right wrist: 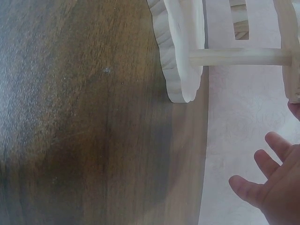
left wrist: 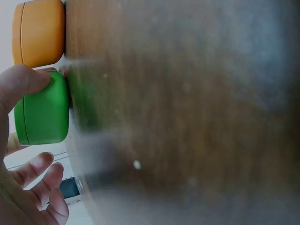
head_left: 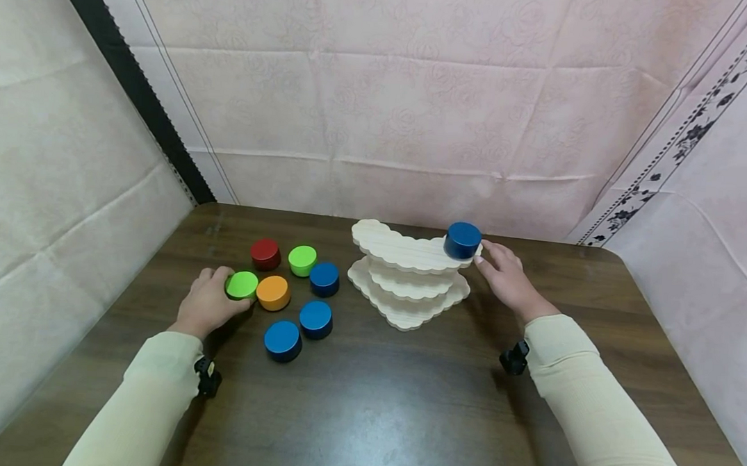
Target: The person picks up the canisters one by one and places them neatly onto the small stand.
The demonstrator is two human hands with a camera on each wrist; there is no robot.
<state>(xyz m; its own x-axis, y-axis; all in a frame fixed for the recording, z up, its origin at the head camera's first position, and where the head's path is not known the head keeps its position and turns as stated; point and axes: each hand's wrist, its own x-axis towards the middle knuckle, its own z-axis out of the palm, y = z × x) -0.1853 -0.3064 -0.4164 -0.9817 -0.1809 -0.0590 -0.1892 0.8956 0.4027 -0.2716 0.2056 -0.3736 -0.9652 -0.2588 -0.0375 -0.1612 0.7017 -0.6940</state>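
Note:
My left hand grips a light green round lidded container, thumb on its near side. In the left wrist view the thumb presses the green container, and the other fingers are spread behind it. An orange round container stands right beside it. My right hand has thumb and fingertips at the right edge of the top shelf of a pale wooden tiered stand. On that shelf's right end sits a blue round container. The right wrist view shows relaxed fingers below the shelf edge.
Near the left hand stand a red container, another green one and several blue ones on the brown wooden table. The stand has scalloped shelves joined by a post. Pale cloth hangs behind the table.

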